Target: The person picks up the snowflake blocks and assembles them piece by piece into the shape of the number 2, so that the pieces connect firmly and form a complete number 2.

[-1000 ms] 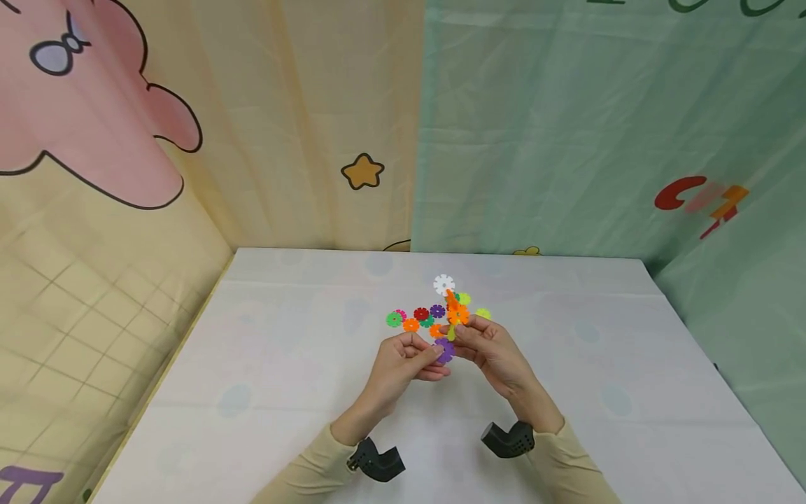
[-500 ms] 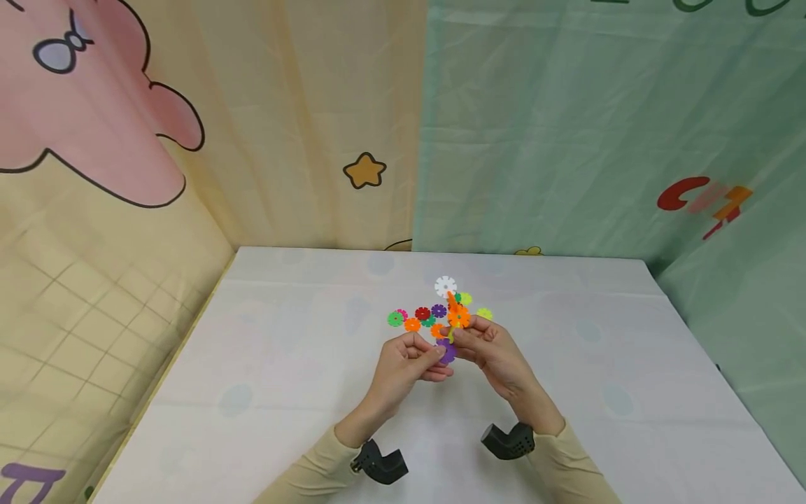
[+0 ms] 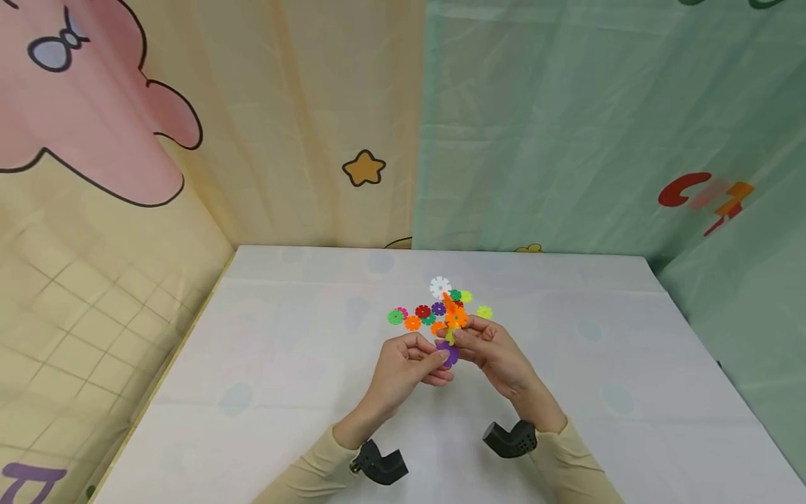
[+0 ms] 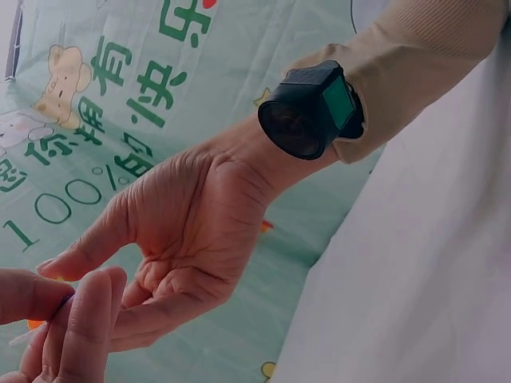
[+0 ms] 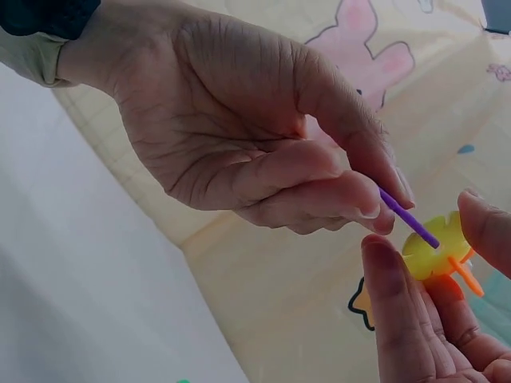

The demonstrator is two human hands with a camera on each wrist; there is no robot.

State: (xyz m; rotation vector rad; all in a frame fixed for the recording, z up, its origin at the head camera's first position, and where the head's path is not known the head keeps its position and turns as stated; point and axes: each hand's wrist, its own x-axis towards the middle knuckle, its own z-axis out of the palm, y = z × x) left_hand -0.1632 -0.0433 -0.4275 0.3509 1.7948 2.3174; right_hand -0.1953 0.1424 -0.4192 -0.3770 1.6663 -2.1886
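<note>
My left hand [image 3: 403, 364] pinches a purple notched disc [image 3: 449, 355] between thumb and fingers. In the right wrist view the purple disc [image 5: 411, 219] stands edge-on and meets a yellow disc [image 5: 435, 247]; whether their notches interlock cannot be told. My right hand [image 3: 494, 350] grips that yellow disc, to which orange discs [image 3: 456, 317] are joined. A white disc [image 3: 440, 287] shows at the top of this cluster, apparently part of it. In the left wrist view, fingers hide most of the pieces.
Several loose notched discs lie on the white table [image 3: 283, 378] beyond the hands, among them a green one [image 3: 395, 317], a red one [image 3: 423, 311] and a yellow-green one [image 3: 485, 312]. Printed curtains [image 3: 535, 140] stand behind the table.
The white and orange top of the cluster has tilted slightly left, uncovering more of a green disc behind. The purple disc has shifted a little right and down. Both hands keep their grips.
</note>
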